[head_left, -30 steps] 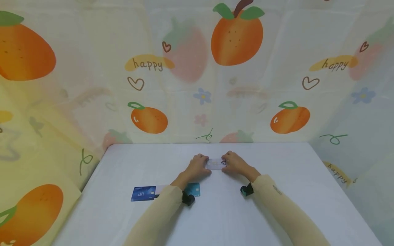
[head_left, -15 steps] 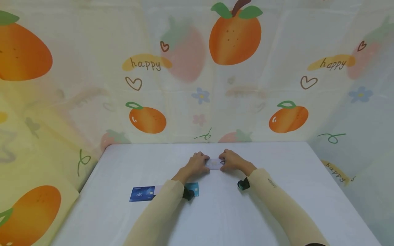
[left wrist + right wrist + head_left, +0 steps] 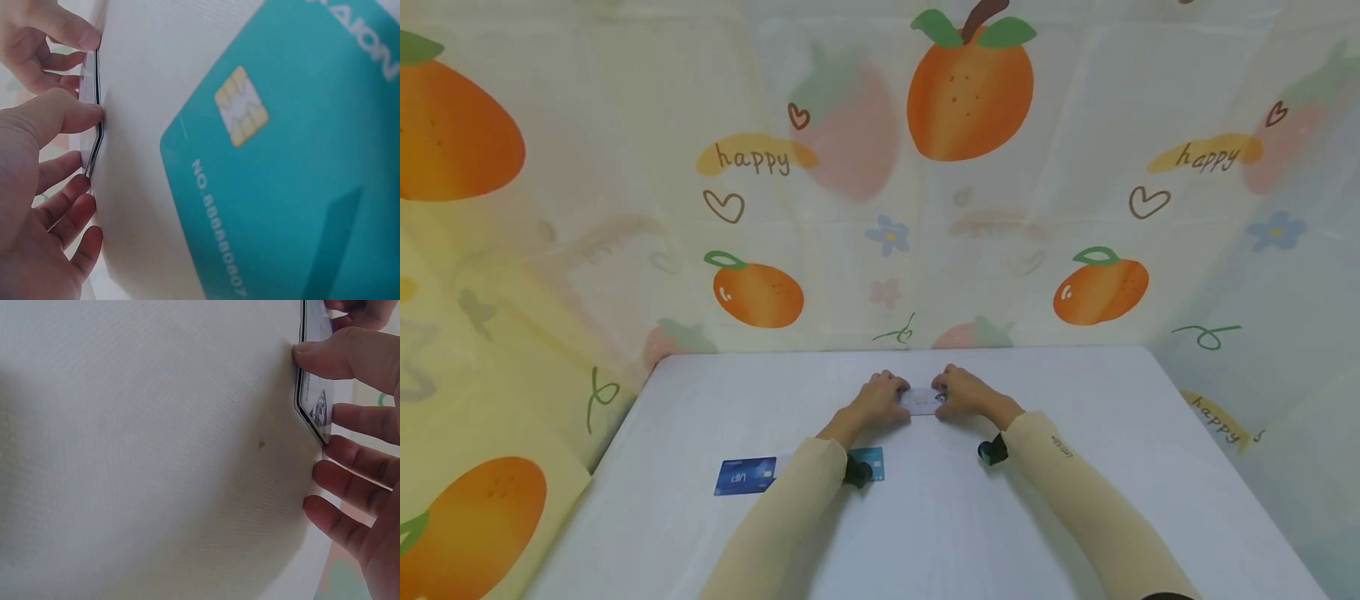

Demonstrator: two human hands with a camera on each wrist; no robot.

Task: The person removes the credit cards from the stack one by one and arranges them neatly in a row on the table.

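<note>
A pale card (image 3: 921, 402) lies flat near the back middle of the white table. In both wrist views its edge shows dark and light layers, like stacked cards; how many I cannot tell. My left hand (image 3: 877, 400) grips its left end, thumb on the near edge and fingertips at the far side. At the right end, my right hand (image 3: 967, 393) holds it the same way. A dark printed figure shows on the card's surface (image 3: 315, 394) in the right wrist view. Close below the left hand lies a teal chip card (image 3: 269, 162).
A dark blue card (image 3: 745, 476) marked VIP lies left of the left sleeve (image 3: 790, 508). Part of a pale card (image 3: 783, 464) shows beside it, mostly hidden by the sleeve. Behind the table (image 3: 1045, 533) hangs a fruit-patterned cloth (image 3: 925, 250).
The head view has shifted slightly left. The right forearm has moved a little forward. Both hands stay at the pale card's ends, which has barely moved.
</note>
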